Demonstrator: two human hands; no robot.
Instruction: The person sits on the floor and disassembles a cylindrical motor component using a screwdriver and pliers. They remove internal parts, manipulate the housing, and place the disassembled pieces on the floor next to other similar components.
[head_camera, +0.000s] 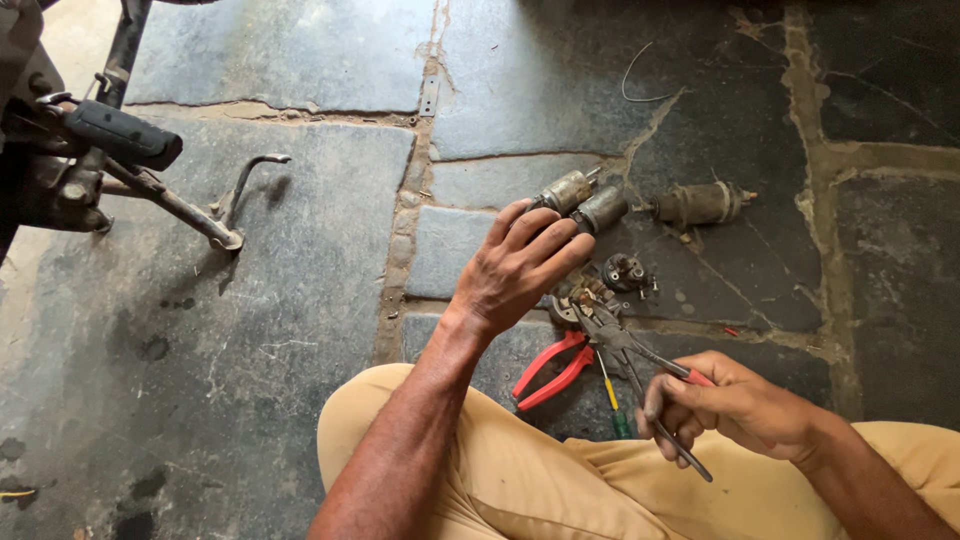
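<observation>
Seated on a stone floor (260, 300), two hands at work on small motor parts.

Nearest, khaki trouser legs (520, 480) fill the bottom of the view. Just beyond them on the right, the right hand (745, 405) is closed around the handles of long thin pliers (640, 365), whose tips reach left and far toward a small round metal part (575, 305) on the floor. Red-handled pliers (553, 370) lie to the left of the tool, and a screwdriver with a yellow-green handle (612, 400) lies just beside them. Farther on, the left hand (520, 270) has its fingers curled around a grey cylindrical motor body (585, 200), held above the floor. A small dark gear-like piece (625, 272) sits near the round part. To the right and farther, a rusty armature (700, 203) lies alone. At far left stands a motorcycle footrest and side stand (130, 150).
</observation>
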